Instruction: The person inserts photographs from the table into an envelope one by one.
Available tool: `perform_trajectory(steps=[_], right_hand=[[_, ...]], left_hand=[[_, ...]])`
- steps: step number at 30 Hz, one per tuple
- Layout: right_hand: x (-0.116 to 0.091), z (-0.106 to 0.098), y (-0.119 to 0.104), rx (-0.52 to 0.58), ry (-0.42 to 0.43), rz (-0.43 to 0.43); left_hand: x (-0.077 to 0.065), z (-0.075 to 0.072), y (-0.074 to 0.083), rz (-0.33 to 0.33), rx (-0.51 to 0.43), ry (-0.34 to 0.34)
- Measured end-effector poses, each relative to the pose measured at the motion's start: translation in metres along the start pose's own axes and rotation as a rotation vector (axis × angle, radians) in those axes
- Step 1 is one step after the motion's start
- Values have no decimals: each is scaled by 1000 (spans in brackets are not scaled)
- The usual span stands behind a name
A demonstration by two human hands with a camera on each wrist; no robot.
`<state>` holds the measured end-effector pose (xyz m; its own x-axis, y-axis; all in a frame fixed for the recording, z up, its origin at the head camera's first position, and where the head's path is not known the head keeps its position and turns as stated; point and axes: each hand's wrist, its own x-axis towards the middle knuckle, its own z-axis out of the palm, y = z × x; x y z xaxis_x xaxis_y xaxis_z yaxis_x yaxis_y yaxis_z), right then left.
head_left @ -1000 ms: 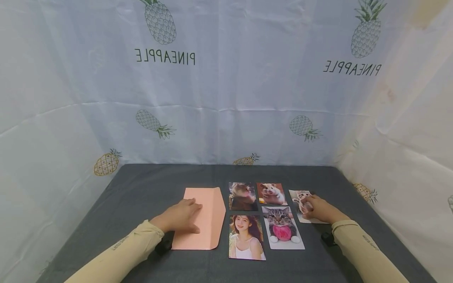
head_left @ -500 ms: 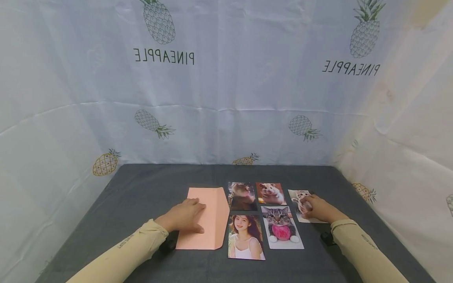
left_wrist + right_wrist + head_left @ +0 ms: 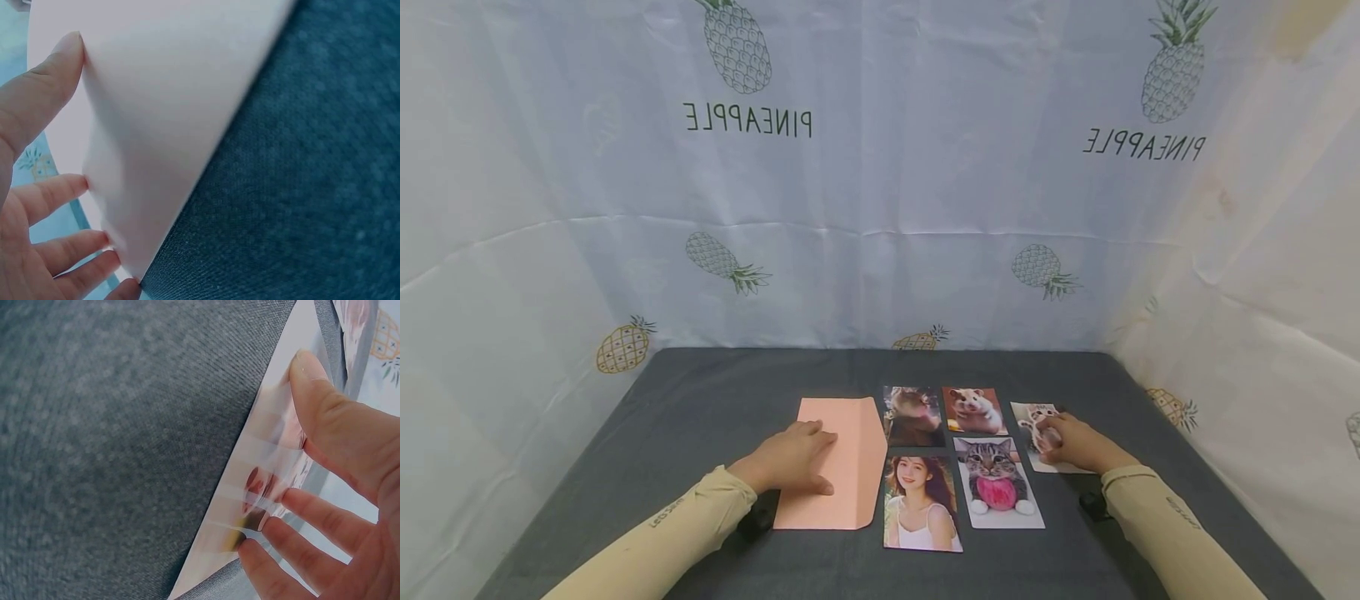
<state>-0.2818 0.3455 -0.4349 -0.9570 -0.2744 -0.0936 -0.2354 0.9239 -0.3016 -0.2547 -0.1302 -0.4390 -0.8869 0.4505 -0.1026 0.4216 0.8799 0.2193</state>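
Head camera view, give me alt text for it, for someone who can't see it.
A person's left hand rests on a peach envelope and their right hand touches the rightmost photo. Between the hands, four more photos lie in two rows on a dark table, in front of a pale pineapple-print curtain.

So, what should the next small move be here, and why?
Probably the right hand should slide the rightmost photo slightly left: the hand rests on that photo, and a narrow strip of dark table shows between it and the hamster photo.
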Motion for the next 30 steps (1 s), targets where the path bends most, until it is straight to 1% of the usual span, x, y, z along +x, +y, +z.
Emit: perform_trajectory(steps=[8, 15, 20, 26, 30], right_hand=[[-1, -1, -1, -3, -1, 1], [2, -2, 0, 0, -19, 8], [6, -5, -1, 0, -41, 37], [11, -10, -7, -9, -64, 87], [13, -10, -6, -3, -67, 88]], left_hand=[[-1, -1, 1, 0, -9, 1], [-1, 0, 0, 1, -3, 0], [0, -1, 1, -7, -1, -8], [-2, -2, 3, -5, -1, -1], [-2, -3, 3, -9, 4, -1]])
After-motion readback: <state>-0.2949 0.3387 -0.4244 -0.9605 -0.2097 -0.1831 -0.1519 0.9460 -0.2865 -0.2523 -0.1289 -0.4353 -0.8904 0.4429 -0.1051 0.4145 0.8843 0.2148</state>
